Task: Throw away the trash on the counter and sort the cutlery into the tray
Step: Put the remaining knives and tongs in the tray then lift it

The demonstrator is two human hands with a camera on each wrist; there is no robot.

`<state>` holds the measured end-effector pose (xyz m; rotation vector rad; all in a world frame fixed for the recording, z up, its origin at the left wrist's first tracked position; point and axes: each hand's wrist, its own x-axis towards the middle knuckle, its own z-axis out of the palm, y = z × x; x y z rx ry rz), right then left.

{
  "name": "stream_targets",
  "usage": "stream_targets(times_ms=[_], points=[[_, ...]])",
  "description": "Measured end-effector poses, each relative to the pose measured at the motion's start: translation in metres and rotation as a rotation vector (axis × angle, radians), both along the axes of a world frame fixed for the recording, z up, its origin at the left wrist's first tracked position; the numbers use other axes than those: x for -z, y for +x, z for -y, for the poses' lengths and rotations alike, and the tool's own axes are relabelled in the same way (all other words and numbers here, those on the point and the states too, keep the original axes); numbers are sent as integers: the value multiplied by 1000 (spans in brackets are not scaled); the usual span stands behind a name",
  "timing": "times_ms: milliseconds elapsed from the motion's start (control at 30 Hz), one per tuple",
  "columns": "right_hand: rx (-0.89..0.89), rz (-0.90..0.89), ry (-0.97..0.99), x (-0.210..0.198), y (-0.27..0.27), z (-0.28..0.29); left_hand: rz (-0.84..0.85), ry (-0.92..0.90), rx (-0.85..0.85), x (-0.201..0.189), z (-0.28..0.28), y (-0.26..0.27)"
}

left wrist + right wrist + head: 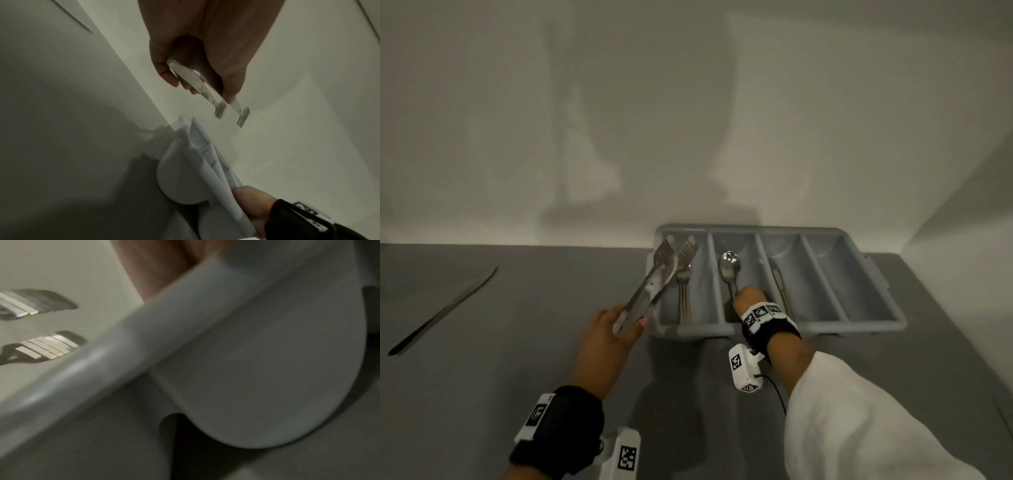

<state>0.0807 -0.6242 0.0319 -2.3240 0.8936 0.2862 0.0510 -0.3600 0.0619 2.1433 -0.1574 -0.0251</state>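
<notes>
Grey counter (517, 342) against a pale wall, dim light. No trash visible on it in any view, so that half looks done or sits out of frame, can't tell which.

Grey four-slot cutlery tray (887, 318) at the back right of the counter, against the wall. Leftmost slot has a few pieces of cutlery (684, 294) lying lengthwise, look like forks. Second slot gets the spoon. Third slot has something thin and metal, probably a knife, partly hidden. Fourth slot looks bare.

Left hand (609, 339) hovers just left of the tray, fingers and thumb curled round the hinge end of the metal tongs (650, 291). The tong heads angle up over the leftmost slot, not set down. Left wrist view confirms the pinch on the tongs (197, 81), arms slightly apart.

Right hand (751, 299) is down in the second slot, gripping the handle of the spoon (729, 269), bowl pointing to the wall. Fingers mostly hidden from the head view; right wrist view shows only blurred tray rim (144, 337).

Knife (445, 310) lies alone far left on the counter, well apart from the tray, untouched.

Progress, my guess: late. Left to do: release spoon, place tongs, fetch knife.
</notes>
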Motion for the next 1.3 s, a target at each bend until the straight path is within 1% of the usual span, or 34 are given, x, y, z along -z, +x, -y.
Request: stream_targets(times_ms=[33,67,133,200,267,300,367,400,433,500,600,700,800,867,967,1033,1167,1233,1300], points=[[42,47,27,-1,-3,0,6,-12,22,-2,10,0],[42,102,34,-4,-10,2,7,-21,51,-4,22,-3],[-16,284,37,-8,-31,11,-16,-60,114,-6,50,-11],[-54,482,36,-20,-57,27,-39,-129,212,-9,84,-16],[-68,628,-21,-28,-93,52,-86,-195,307,-17,121,-21],[-49,684,-43,-27,-112,66,-109,-222,341,-23,142,-25],[37,726,-52,-20,-156,99,-157,-271,387,-29,188,-35],[88,702,-55,-15,-177,116,-171,-298,396,-31,213,-41],[132,663,-56,-8,-198,132,-184,-284,389,-30,238,-45],[221,572,-63,3,-236,161,-183,-241,370,-18,285,-47],[329,489,-100,14,-291,196,-228,-216,328,-2,352,-53],[392,399,-136,26,-339,229,-240,-136,269,13,408,-56],[444,341,-175,38,-375,256,-347,-30,197,25,448,-53],[475,273,-208,45,-393,269,-398,61,175,30,467,-50],[549,170,-212,55,-409,283,-383,261,170,38,481,-45],[587,95,-187,61,-415,290,-385,340,171,43,486,-40],[583,-48,-184,66,-418,299,-399,505,407,47,489,-37],[606,-83,-161,67,-416,304,-386,506,472,45,488,-42],[613,-121,-134,68,-412,310,-330,425,443,44,486,-46]])
